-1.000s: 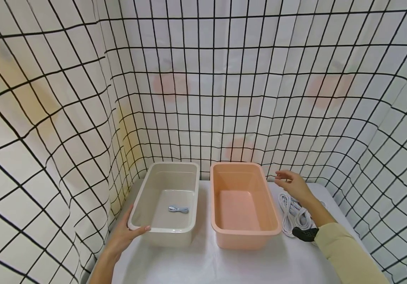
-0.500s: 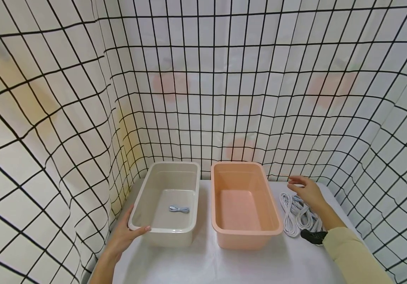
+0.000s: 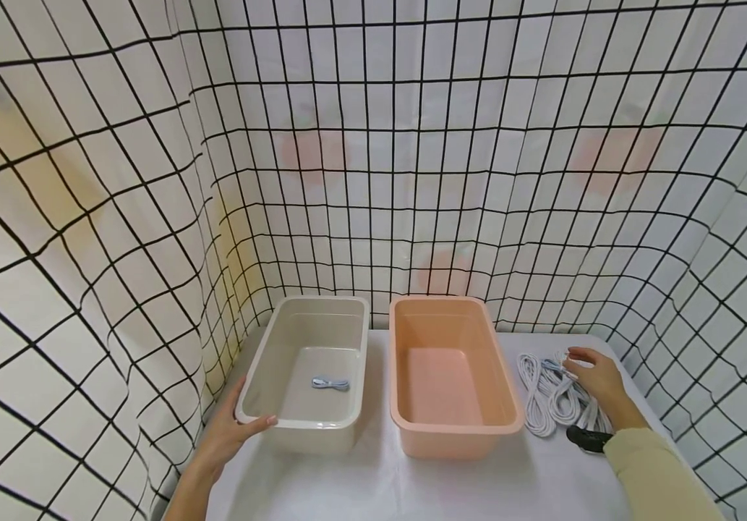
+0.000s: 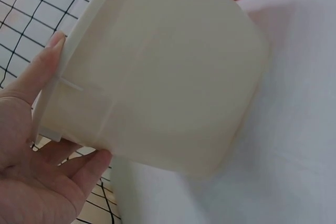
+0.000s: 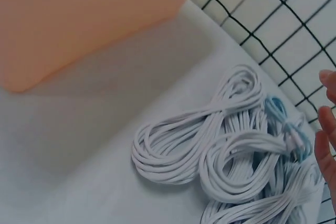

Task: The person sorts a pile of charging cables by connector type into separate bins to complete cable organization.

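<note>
My left hand (image 3: 222,438) holds the near left corner of a beige plastic bin (image 3: 311,438). In the left wrist view its thumb lies along the rim and its fingers press the outer wall. A small bundled pale-blue cable (image 3: 330,384) lies on that bin's floor. My right hand (image 3: 599,380) hovers over the far right of a pile of coiled white cables (image 3: 534,394). Its fingers (image 5: 326,124) are loosely bent and hold nothing that I can see. A light-blue cable bundle (image 5: 283,116) lies on the pile near these fingertips.
A peach bin (image 3: 456,443) stands between the beige bin and the cable pile, with nothing visible inside. Black netting (image 3: 406,174) over white cloth encloses the back and both sides of the white-covered table (image 3: 412,492).
My right hand has moved right and down, from beside the peach bin to over the cable pile. The left hand stays on the beige bin.
</note>
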